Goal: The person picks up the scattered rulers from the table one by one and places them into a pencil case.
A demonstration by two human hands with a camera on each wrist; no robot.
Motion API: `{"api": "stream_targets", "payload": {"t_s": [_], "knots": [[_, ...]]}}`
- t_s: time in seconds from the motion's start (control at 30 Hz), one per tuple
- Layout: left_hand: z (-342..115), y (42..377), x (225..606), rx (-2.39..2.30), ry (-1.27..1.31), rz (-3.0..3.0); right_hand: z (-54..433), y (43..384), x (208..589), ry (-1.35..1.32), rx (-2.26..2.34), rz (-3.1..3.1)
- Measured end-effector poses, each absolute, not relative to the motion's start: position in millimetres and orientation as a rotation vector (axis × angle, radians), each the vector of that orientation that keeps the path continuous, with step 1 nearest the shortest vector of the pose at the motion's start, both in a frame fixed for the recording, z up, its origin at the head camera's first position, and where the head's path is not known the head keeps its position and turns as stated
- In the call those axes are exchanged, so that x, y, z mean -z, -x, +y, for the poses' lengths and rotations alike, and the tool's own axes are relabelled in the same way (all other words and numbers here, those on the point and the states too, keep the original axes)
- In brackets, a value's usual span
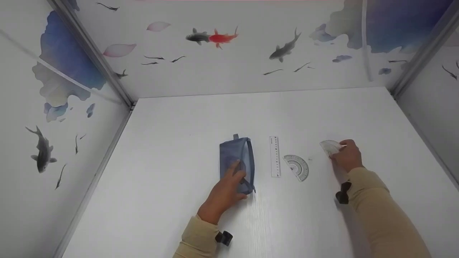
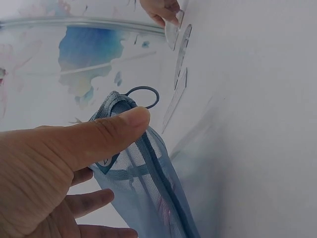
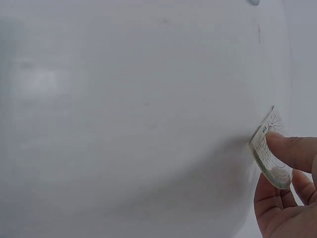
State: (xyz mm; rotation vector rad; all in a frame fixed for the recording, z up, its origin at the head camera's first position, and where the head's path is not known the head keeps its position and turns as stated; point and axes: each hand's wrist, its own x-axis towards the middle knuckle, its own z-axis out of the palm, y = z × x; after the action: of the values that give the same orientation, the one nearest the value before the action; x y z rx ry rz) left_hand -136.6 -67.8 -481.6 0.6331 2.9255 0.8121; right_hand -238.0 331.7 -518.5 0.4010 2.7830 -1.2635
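A blue mesh zip pencil case [image 1: 229,154] lies left of the middle of the table, its zipped side gaping. My left hand [image 1: 226,190] grips its near end; in the left wrist view the thumb [image 2: 114,134] lies across the case beside the loop. Off to the right, my right hand [image 1: 348,156] pinches a clear flat plastic measuring piece [image 1: 328,147], printed with lines and curved along one edge. That piece [image 3: 271,148] is tilted between thumb and fingers in the right wrist view, partly hidden by them.
Between the hands lie a clear ruler [image 1: 275,156] and a clear protractor [image 1: 297,168] on the white table [image 1: 172,143]. A tiny clear scrap [image 1: 310,158] sits right of the protractor. Printed panels [image 1: 244,71] wall in the back and sides.
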Motion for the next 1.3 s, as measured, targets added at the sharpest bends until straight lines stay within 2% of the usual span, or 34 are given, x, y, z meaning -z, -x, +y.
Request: {"api": "stream_targets", "payload": {"t_s": [0.73,1.3], "knots": [[-69,138,483,-0.807,-0.657,2.925,342,232,515,-0.377,1.366,2.669],[-71,139,483,-0.809,-0.668,2.927,325,224,500,-0.438,1.514,2.548]]}}
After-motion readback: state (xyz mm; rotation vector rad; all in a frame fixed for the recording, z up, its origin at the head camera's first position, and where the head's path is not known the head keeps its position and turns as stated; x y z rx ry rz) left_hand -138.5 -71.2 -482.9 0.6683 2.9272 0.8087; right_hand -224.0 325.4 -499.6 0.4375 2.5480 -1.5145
